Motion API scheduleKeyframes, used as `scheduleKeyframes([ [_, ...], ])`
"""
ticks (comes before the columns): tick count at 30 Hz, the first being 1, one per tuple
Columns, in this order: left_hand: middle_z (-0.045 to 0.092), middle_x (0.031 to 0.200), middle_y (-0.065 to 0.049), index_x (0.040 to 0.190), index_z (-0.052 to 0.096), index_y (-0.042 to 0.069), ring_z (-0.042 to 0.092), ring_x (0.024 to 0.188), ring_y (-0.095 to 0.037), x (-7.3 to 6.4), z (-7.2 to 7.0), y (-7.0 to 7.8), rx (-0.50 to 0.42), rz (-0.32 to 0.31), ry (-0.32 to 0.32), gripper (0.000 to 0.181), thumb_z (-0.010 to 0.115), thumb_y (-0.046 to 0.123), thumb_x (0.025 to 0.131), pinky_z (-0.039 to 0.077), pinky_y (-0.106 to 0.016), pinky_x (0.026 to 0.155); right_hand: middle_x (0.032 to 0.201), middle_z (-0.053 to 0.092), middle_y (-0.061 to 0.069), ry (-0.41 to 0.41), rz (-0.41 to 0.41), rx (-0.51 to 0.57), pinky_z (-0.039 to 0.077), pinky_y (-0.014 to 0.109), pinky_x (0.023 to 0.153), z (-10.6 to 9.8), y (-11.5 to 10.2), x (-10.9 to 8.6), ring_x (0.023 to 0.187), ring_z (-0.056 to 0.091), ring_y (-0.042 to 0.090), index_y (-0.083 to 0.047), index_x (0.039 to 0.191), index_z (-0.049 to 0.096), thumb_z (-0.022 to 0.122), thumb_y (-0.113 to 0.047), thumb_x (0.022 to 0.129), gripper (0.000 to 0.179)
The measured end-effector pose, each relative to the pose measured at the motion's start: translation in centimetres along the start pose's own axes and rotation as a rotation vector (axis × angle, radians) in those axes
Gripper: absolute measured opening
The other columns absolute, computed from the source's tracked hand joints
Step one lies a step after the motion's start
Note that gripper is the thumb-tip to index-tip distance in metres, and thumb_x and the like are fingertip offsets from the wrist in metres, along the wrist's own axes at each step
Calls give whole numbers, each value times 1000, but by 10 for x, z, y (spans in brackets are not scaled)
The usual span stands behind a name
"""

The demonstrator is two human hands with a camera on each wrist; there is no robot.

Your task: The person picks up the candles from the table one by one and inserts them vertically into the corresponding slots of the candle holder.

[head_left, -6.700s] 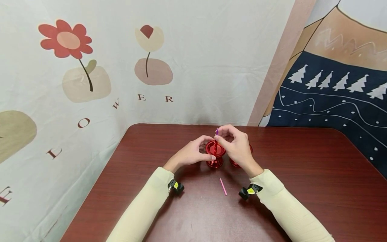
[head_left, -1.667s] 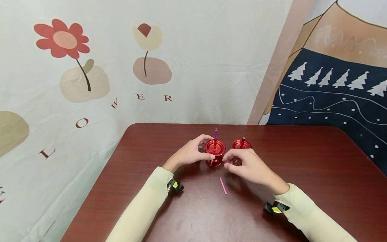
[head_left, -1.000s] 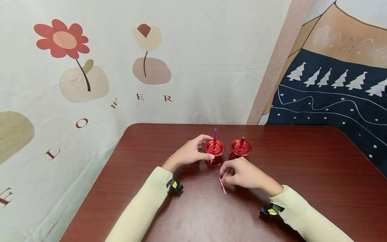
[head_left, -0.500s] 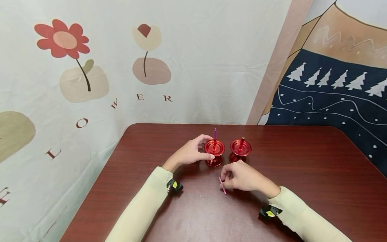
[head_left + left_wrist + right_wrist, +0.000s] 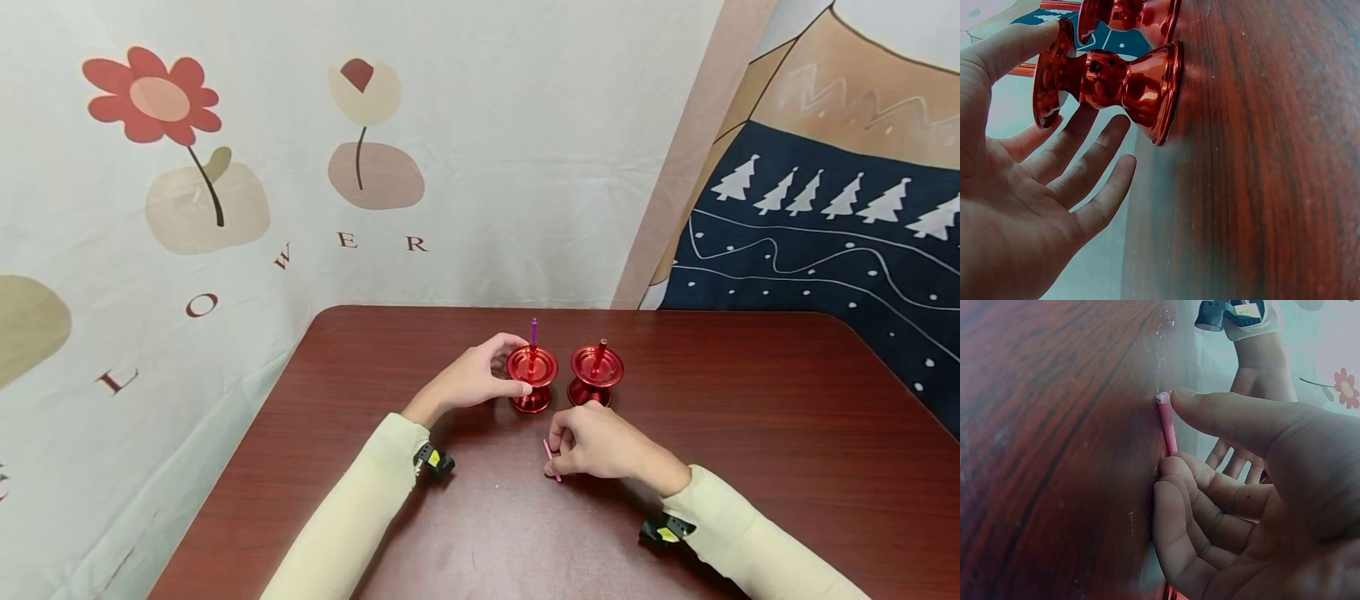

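Note:
A red shiny candle holder (image 5: 532,402) stands upright with a thin purple candle (image 5: 534,332) in its socket. My left hand (image 5: 476,375) grips this holder, thumb and index finger at the dish rim and the other fingers spread below it in the left wrist view. A pink candle (image 5: 548,451) lies on the table, partly covered by my right hand (image 5: 600,440). In the right wrist view the thumb tip is right at one end of the pink candle (image 5: 1167,422), and curled fingers meet it farther along.
A second red candle holder (image 5: 597,367) stands to the right of the first, with a bare upright socket. The brown wooden table (image 5: 735,400) reaches back to a flower-printed cloth (image 5: 495,167). A blue tree-patterned cloth (image 5: 825,258) hangs at the right.
My right hand has let go of the purple candle, which now stands in the holder, and has come down and nearer to the pink candle. My left hand stays at the holder.

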State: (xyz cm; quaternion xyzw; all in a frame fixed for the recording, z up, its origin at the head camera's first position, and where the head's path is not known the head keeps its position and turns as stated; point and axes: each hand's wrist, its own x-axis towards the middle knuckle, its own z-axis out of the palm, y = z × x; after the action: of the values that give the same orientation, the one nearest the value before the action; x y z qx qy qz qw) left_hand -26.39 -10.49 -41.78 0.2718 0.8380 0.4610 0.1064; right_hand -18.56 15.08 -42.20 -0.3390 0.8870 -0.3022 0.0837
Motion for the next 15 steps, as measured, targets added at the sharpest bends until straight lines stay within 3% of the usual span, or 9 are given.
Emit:
scheduleKeyframes([
  [3, 70, 134, -9, 152, 55, 8, 68, 128, -25, 0, 0, 0, 2, -2, 2, 69, 87, 26, 94, 53, -47, 112, 63, 56, -18, -1, 3, -15, 47, 25, 59, 2, 3, 1, 59, 53, -2, -18, 82, 69, 96, -19, 80, 28],
  [6, 70, 135, -9, 153, 55, 8, 67, 128, -26, 0, 0, 1, 5, -5, 5, 70, 87, 26, 93, 53, -46, 112, 65, 58, -21, 8, -18, -31, 47, 26, 58, 16, 32, 5, 59, 56, -2, -25, 83, 68, 98, -25, 78, 30],
  [9, 70, 135, -10, 153, 55, 8, 67, 128, -27, 0, 0, 2, 5, -4, 7, 70, 87, 25, 93, 53, -46, 112, 67, 61, -22, 8, -39, -13, 50, 26, 58, 20, 43, 6, 61, 59, -1, -27, 84, 69, 99, -25, 77, 31],
  [15, 70, 135, -11, 152, 55, 7, 67, 129, -29, 0, 0, 2, 1, 0, 12, 70, 88, 24, 93, 53, -48, 113, 69, 64, -18, -27, 5, 36, 51, 25, 60, -2, 5, 0, 63, 58, -2, -18, 84, 72, 97, -10, 79, 27],
])
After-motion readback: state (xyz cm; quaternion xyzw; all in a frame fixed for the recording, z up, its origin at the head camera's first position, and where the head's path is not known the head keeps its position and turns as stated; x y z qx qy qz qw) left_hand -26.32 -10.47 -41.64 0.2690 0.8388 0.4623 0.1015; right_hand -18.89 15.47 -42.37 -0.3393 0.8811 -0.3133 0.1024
